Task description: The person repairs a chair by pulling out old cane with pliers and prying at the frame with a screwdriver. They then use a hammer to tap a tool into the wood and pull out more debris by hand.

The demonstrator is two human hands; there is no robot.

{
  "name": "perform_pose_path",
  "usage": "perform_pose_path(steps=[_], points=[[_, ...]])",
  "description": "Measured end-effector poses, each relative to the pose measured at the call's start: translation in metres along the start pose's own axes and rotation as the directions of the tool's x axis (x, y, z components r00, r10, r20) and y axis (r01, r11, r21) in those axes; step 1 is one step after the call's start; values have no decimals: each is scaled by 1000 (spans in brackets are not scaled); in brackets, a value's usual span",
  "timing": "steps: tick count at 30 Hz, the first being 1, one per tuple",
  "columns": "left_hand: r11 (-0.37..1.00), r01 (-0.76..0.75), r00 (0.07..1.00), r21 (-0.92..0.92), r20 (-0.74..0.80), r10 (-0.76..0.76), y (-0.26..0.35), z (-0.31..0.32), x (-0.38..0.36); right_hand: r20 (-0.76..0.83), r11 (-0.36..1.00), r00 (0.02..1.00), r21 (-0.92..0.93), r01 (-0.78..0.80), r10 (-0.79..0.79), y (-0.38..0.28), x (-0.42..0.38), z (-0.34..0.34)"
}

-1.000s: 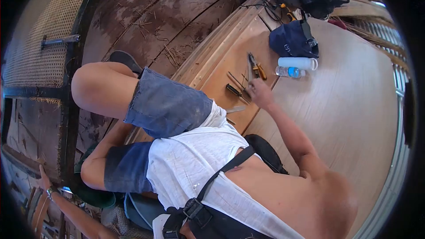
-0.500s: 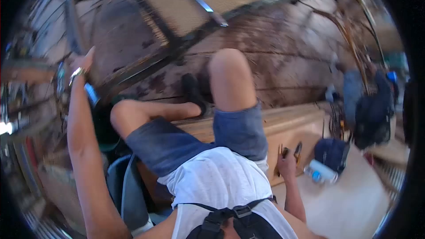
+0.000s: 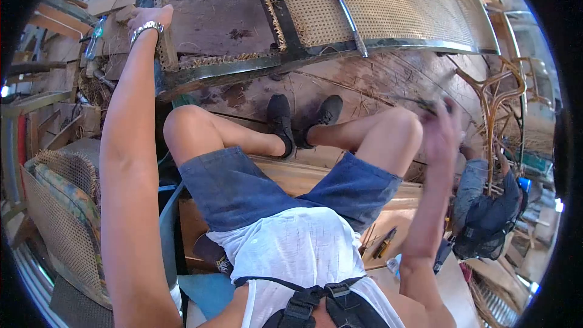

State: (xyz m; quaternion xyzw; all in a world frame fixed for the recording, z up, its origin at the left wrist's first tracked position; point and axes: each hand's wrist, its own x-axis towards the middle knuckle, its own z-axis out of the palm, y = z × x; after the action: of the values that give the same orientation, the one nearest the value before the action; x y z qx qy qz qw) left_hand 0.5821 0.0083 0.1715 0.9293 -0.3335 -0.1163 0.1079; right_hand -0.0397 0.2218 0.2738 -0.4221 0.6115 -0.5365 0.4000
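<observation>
My left hand (image 3: 149, 19) is closed over the dark wooden frame (image 3: 234, 70) at the upper left, with a metal watch on the wrist. On the frame's woven cane panel (image 3: 388, 0) lies a hammer (image 3: 350, 23), its handle end over the front rail. My right hand (image 3: 442, 124) is raised beyond my right knee, blurred, with its fingers around a thin dark tool (image 3: 425, 104) whose kind I cannot make out. The left part of the frame has an open section with frayed cane along its edges.
Pliers (image 3: 385, 243) lie on the wooden bench (image 3: 379, 231) beside my right thigh. A person (image 3: 486, 206) crouches at the right near a bent rattan frame (image 3: 489, 94). Cane pieces (image 3: 61, 212) and a patterned cushion (image 3: 67, 197) stand at the left. Cane scraps litter the floor.
My right hand has risen from the bench by the pliers to beyond my right knee. My right knee has swung outward. The view has shifted, and the frame appears further right.
</observation>
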Motion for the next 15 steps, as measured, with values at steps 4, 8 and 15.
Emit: perform_pose_path(steps=[4,8,15], points=[[999,-37,997,-5,-66,37,0,5,0,111,978,983,128,-163,149,39,16,142],[999,-43,997,19,-69,44,-2,6,4,156,998,988,-58,13,-4,89,16,217],[999,-38,998,13,-51,39,1,-5,-12,102,999,994,-29,29,-26,105,18,256]])
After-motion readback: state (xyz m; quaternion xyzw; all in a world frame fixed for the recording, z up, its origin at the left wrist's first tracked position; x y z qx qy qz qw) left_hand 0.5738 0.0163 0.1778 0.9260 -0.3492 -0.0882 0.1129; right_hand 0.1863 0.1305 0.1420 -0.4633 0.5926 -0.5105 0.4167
